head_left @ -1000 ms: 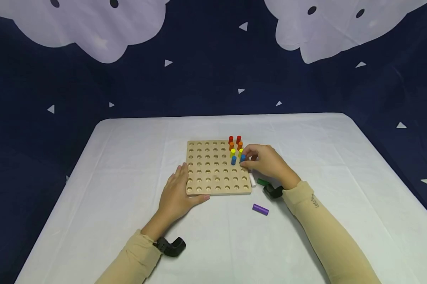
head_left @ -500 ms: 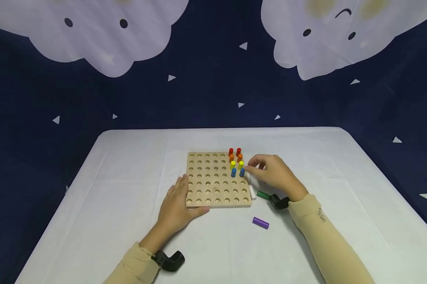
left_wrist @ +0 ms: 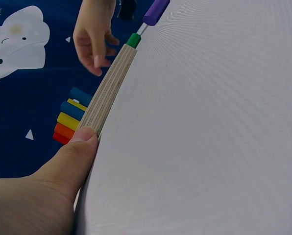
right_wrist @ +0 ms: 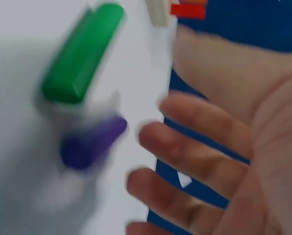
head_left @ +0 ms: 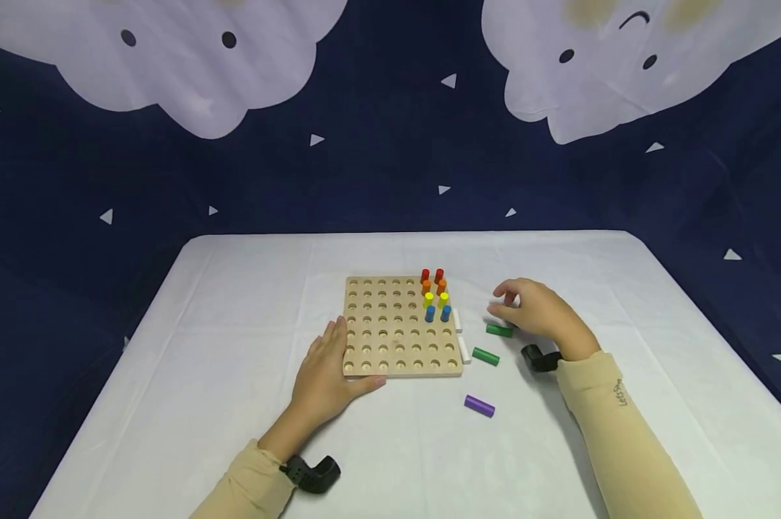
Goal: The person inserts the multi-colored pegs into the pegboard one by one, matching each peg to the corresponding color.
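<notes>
A wooden pegboard (head_left: 390, 342) lies on the white table. My left hand (head_left: 321, 375) rests at its front left corner, fingers straight along the left side and thumb (left_wrist: 85, 134) against the front edge. Paired red, orange, yellow and blue pegs (head_left: 446, 313) stand upright in the two rightmost columns. To the right of the board, my right hand (head_left: 536, 310) hovers with loosely bent fingers, holding nothing. Beneath and beside it lie two green pegs (head_left: 499, 330). The right wrist view shows a blurred purple peg (right_wrist: 94, 144) near the fingertips; whether it is the front one, I cannot tell.
Two white pegs (head_left: 464, 350) lie along the board's right edge. A purple peg (head_left: 479, 406) lies in front of the board's right corner. Each wrist wears a black camera mount (head_left: 312, 476). A dark blue backdrop (head_left: 390, 173) with clouds hangs behind the table.
My right hand has left the right-hand blue peg, now upright in its hole, and moved right. That uncovers a second green peg and a second white peg. My left hand stays against the board.
</notes>
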The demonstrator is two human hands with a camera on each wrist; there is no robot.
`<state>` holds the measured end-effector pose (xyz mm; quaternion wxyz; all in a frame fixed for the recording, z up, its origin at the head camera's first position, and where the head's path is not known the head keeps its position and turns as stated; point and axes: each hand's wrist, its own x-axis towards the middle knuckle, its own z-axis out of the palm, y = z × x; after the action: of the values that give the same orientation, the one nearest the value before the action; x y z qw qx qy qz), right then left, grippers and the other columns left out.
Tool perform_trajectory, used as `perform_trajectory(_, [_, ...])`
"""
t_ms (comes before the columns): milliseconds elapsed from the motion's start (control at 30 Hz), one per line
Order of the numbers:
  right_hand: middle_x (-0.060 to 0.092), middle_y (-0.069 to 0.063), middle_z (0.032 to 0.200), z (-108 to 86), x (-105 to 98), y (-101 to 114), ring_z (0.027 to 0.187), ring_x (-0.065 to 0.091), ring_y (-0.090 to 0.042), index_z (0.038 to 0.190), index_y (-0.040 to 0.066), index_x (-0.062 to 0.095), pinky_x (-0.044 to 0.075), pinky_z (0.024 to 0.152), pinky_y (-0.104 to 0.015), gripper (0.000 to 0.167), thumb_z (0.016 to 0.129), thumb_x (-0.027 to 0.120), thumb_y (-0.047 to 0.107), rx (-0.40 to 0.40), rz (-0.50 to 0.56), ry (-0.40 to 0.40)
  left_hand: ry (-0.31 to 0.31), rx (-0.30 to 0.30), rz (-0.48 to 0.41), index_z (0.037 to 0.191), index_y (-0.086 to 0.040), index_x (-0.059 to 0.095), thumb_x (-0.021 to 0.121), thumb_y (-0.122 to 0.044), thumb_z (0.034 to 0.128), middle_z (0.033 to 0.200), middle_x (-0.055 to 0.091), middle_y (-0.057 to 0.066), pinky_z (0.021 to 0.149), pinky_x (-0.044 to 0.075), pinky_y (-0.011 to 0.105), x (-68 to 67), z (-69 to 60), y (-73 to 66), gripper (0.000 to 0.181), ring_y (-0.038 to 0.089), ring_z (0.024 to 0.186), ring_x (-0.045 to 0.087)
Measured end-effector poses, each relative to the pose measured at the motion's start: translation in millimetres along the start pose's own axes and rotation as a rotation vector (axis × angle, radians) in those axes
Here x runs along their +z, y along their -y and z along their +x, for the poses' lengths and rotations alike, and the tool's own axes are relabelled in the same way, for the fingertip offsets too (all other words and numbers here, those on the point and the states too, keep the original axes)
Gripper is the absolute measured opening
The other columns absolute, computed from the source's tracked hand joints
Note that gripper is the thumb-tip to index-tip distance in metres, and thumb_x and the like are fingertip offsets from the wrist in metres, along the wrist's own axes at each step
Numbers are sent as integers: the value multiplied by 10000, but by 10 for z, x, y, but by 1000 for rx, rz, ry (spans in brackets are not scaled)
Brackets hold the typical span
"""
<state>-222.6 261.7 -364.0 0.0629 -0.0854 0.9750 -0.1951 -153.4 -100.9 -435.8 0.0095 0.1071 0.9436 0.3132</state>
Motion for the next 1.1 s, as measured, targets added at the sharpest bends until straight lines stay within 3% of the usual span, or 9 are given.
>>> perform_trajectory(133, [670,-82,1032,-73,-53,-74,865,566,-205,1153,69,699,469,766,-339,385,856,782,299,-68,27,64,7,-3,6,1584,-15,127,792,-646,706,1653,171,141,1269,132,475,-10,-9,3,1269,276,1547,145])
perform_trajectory(300, [682,-31,1015,-107,10,-68,909,580,-193,1097,107,724,495,844,-391,349,805,829,268,-93,-15,135,5,-2,9,1583,-10,125,788,-649,709,1653,169,139,1269,135,475,-27,-12,8,1269,274,1548,143])
perform_trajectory(533, [650,0,876,-112,106,-7,819,562,-159,1090,103,730,493,775,-363,262,845,788,177,-76,-49,158,9,-8,10,1583,-6,116,791,-648,705,1654,168,141,1266,143,489,-24,-20,10,1280,283,1548,146])
perform_trajectory(700, [629,3,845,-127,126,-12,777,534,-146,1099,74,729,457,717,-311,263,858,773,169,-95,-32,128,19,-13,-8,1585,-14,115,790,-644,711,1656,161,135,1270,131,480,-12,-30,5,1271,277,1549,137])
perform_trajectory(867, [625,-6,846,-119,161,-31,761,521,-154,1115,60,724,445,695,-305,253,896,737,187,-139,13,42,20,-15,-8,1585,-19,121,790,-646,710,1656,164,132,1269,133,482,-3,-35,0,1268,275,1549,140])
perform_trajectory(1100, [696,-32,981,-60,155,11,724,535,-175,1136,112,712,454,630,-279,251,919,721,236,-105,135,-77,19,-16,-10,1586,-19,118,788,-642,715,1658,153,135,1268,132,488,-19,-18,-13,1263,281,1550,137])
